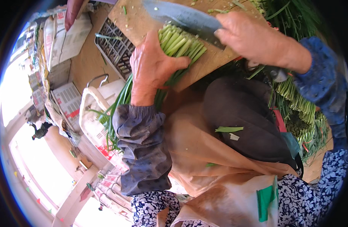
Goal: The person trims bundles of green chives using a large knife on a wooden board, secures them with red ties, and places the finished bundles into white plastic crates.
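My left hand (pixel 158 62) is wrapped around a bundle of green stalks (pixel 181 44), its cut ends lying on a wooden board (pixel 211 61). The long leaves (pixel 113 116) of the bundle hang down past my left wrist. In my right hand (pixel 245 35) is a large knife with a broad steel blade (pixel 188 20). The blade lies just beyond the stalks' cut ends, over the board; its handle is hidden in my fingers. Small green trimmings are scattered on the board.
A black plastic crate (pixel 113 46) stands left of the board. Further left are a white plastic container (pixel 87 113) and stacked cartons (pixel 67 99). More tied green bundles (pixel 299 99) lie at the right. Part of another person's hand (pixel 73 14) shows at the upper left.
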Tool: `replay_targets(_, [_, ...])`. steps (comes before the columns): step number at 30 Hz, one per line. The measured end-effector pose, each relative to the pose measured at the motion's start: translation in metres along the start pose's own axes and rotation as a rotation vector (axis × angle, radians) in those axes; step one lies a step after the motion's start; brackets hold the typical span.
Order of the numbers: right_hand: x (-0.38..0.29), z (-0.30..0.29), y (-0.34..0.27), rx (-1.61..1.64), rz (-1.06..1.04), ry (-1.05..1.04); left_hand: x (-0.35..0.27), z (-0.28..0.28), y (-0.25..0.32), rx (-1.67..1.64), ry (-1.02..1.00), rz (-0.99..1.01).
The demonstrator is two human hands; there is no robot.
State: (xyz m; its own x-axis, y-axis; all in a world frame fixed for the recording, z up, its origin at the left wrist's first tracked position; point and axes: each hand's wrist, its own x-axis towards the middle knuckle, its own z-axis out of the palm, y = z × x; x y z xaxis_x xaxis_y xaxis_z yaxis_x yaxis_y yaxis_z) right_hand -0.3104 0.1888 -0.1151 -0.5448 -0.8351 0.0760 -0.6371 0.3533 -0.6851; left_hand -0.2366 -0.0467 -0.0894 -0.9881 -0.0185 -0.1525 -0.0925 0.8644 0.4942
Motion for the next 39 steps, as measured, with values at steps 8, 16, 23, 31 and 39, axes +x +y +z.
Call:
replay_targets(8, [0.063, 0.029, 0.01, 0.006, 0.138, -0.043, 0.003, 0.001, -0.004, 0.08, 0.007, 0.001])
replay_targets(16, [-0.024, 0.011, 0.006, -0.589, 0.154, 0.204, -0.048, -0.014, -0.018, 0.042, 0.049, -0.036])
replay_targets(23, [-0.059, 0.009, -0.019, -0.413, 0.158, 0.117, -0.072, -0.039, 0.004, -0.047, 0.147, -0.028])
replay_targets(31, [-0.042, -0.021, -0.088, -0.114, -0.073, 0.417, -0.098, -0.123, 0.063, -0.44, 0.585, 0.11])
replay_targets(39, [-0.013, -0.092, -0.207, -0.062, -0.459, 0.639, -0.133, -0.146, 0.118, -1.137, 1.043, 0.403])
